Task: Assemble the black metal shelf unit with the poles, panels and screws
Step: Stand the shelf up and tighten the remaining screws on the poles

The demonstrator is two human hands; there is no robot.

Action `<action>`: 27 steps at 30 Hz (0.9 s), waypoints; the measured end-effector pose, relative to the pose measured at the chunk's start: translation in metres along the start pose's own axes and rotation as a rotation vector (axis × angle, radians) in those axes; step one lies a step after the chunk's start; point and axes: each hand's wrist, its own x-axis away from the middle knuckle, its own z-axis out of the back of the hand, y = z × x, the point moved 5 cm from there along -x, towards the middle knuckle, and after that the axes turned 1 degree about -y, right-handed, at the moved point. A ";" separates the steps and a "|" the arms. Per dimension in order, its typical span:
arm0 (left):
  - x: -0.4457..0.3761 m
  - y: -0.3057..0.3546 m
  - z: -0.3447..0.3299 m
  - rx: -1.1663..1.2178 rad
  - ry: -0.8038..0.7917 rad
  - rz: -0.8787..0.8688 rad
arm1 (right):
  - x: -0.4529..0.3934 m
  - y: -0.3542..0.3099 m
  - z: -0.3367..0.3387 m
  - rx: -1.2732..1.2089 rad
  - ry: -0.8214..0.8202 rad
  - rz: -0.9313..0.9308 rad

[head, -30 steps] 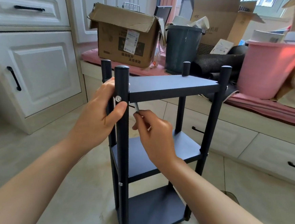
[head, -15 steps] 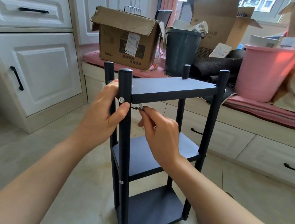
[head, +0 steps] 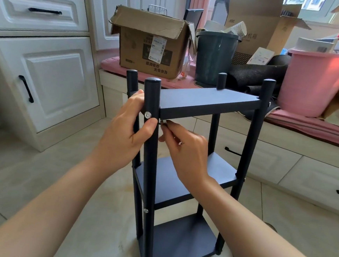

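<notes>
The black shelf unit (head: 207, 103) stands upright on the tiled floor, with three panels fixed between its poles. My left hand (head: 128, 125) grips the near front pole (head: 153, 94) just below the top panel, thumb under a silver screw (head: 147, 114). My right hand (head: 185, 148) pinches a small metal tool (head: 165, 122), its tip under the top panel's near corner right behind that pole. A second silver screw (head: 146, 210) shows lower on the same pole.
White cabinets (head: 46, 82) stand to the left. Behind the shelf a low bench with a pink cushion (head: 299, 120) carries a cardboard box (head: 151, 43), a dark green bin (head: 215, 57) and a pink bucket (head: 314, 81). Tiled floor (head: 39, 175) lies around the unit.
My right hand has risen and moved left, bringing the tool's tip up under the top panel's corner. My left hand keeps its grip on the pole.
</notes>
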 end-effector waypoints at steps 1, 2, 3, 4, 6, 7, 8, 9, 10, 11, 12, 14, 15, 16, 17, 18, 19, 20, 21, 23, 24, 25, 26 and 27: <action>0.000 0.000 0.000 0.002 -0.002 -0.001 | 0.000 0.000 -0.001 0.002 0.004 0.007; 0.000 0.000 0.000 0.002 -0.005 0.001 | 0.000 0.000 -0.002 0.007 0.011 0.015; 0.000 -0.001 0.000 0.001 -0.007 0.005 | -0.001 0.000 -0.003 0.011 0.017 0.021; 0.000 -0.002 0.000 -0.001 -0.008 0.009 | -0.001 0.000 -0.004 0.016 0.024 0.024; 0.000 -0.003 -0.001 -0.005 -0.007 0.019 | -0.002 0.001 -0.006 0.016 0.037 0.022; 0.000 -0.004 -0.001 -0.003 -0.006 0.023 | -0.003 0.002 -0.006 0.011 0.042 0.018; 0.000 -0.004 -0.001 0.002 -0.004 0.027 | -0.003 0.003 -0.007 0.004 0.047 0.014; 0.000 -0.004 -0.001 0.008 -0.002 0.031 | -0.004 0.004 -0.008 -0.001 0.052 0.014; 0.000 -0.004 -0.001 0.013 0.000 0.033 | -0.004 0.004 -0.008 -0.004 0.056 0.015; -0.001 -0.003 -0.001 0.017 0.002 0.029 | -0.004 0.004 -0.010 -0.007 0.058 0.014; -0.001 -0.003 -0.001 0.021 0.004 0.021 | -0.004 0.004 -0.011 -0.010 0.059 0.011; -0.002 -0.002 -0.001 0.028 0.010 0.008 | -0.003 0.004 -0.014 -0.007 0.063 0.008; -0.002 -0.002 -0.001 0.029 0.013 0.006 | -0.004 0.004 -0.015 -0.004 0.066 0.011; -0.002 -0.001 -0.001 0.027 0.017 0.004 | -0.004 0.004 -0.016 -0.003 0.067 0.014; -0.002 -0.001 -0.001 0.024 0.021 0.003 | -0.005 0.004 -0.017 -0.003 0.069 0.017; -0.002 -0.001 -0.001 0.020 0.024 0.002 | -0.005 0.004 -0.018 -0.004 0.072 0.022; -0.002 -0.001 -0.001 0.020 0.025 0.002 | -0.006 0.005 -0.019 -0.003 0.075 0.027; -0.002 -0.001 -0.001 0.023 0.027 0.004 | -0.006 0.005 -0.021 0.004 0.079 0.029; -0.001 -0.002 -0.001 0.028 0.029 0.004 | -0.007 0.005 -0.023 0.012 0.081 0.026; -0.001 -0.003 -0.001 0.034 0.029 0.014 | -0.008 0.005 -0.026 0.020 0.085 0.003; -0.002 -0.004 -0.002 0.036 0.028 0.023 | -0.009 0.005 -0.027 0.021 0.084 -0.010; -0.002 -0.005 -0.002 0.034 0.029 0.031 | -0.009 0.004 -0.029 0.022 0.078 -0.023; -0.002 -0.005 -0.002 0.032 0.031 0.036 | -0.009 0.004 -0.030 0.023 0.067 -0.036; -0.002 -0.006 -0.003 0.029 0.033 0.039 | -0.009 0.004 -0.032 0.019 0.054 -0.049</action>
